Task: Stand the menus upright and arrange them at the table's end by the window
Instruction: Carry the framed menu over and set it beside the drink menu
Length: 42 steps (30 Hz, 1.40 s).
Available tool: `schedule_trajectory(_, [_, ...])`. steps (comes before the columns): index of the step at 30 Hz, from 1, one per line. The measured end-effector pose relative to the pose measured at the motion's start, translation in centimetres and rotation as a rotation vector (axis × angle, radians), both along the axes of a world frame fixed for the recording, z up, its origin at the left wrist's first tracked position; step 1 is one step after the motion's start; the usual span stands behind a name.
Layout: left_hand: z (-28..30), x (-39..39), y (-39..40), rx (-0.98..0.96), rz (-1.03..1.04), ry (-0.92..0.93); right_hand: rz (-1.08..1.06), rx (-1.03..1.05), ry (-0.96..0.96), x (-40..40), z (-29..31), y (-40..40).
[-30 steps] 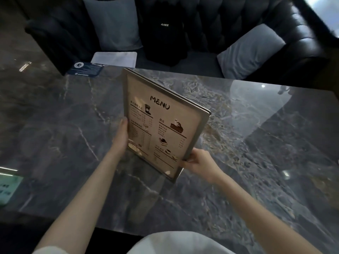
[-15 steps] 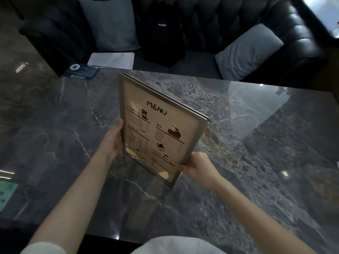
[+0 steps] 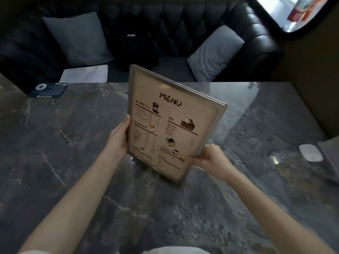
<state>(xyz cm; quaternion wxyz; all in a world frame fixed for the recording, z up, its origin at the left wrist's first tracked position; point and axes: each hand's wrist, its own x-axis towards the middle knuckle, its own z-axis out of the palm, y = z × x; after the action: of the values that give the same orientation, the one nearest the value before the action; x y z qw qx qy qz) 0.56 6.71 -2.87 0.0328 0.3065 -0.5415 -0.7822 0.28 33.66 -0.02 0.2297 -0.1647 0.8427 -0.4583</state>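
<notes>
I have the menu [image 3: 170, 125] held in both hands at the centre of the frame, nearly upright and turned at an angle, its printed face toward me. My left hand [image 3: 119, 138] is closed around its left edge, fingers hidden behind the frame, and my right hand [image 3: 211, 159] pinches the lower right corner. I cannot tell whether its bottom edge touches the marble table [image 3: 73, 162] or hangs just above it.

The risk, as I judge it, is the glossy stone: if I let go before the base sits flat, the foot could slide and the panel tip over. Gripping only edge and corner, it could also twist in my hands as I carry it toward the window [image 3: 286, 11] in the upper right.

It is a stiff, flat board in a thin metal-looking frame, beige, with "MENU" in black lettering at the top and small drink and cake pictures beside price columns.

Farther out, a white mouse-like object [image 3: 311, 153] lies at right, a dark blue card [image 3: 48, 89] at upper left, and a black sofa [image 3: 183, 30] with grey cushions across the top.
</notes>
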Motion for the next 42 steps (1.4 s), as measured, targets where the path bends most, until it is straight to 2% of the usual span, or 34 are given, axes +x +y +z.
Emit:
schedule_trajectory(11, [3.7, -9.3, 16.0, -0.054, -0.276, 0.11, -0.188, -0.009, -0.001, -4.9, 3.5, 15.7])
schedule_trajectory(25, [4.5, -21.9, 35.8, -0.082, -0.452, 0.144, -0.425, 0.086, 0.004, -11.9, 5.3, 33.5])
schedule_trajectory(30, [4.1, -26.8, 41.1, -0.062, -0.517, 0.144, -0.481, 0.151, 0.075, -14.2, 4.6, 37.5])
schedule_trajectory(36, [2.7, -32.1, 46.1, -0.123, -0.694, 0.187, -0.673, 0.045, -0.011, -15.9, 1.5, 39.4])
schedule_trajectory(42, [0.6, -36.4, 48.9, -0.179, -0.796, 0.186, -0.765, 0.145, 0.051, -17.6, -1.5, 40.2])
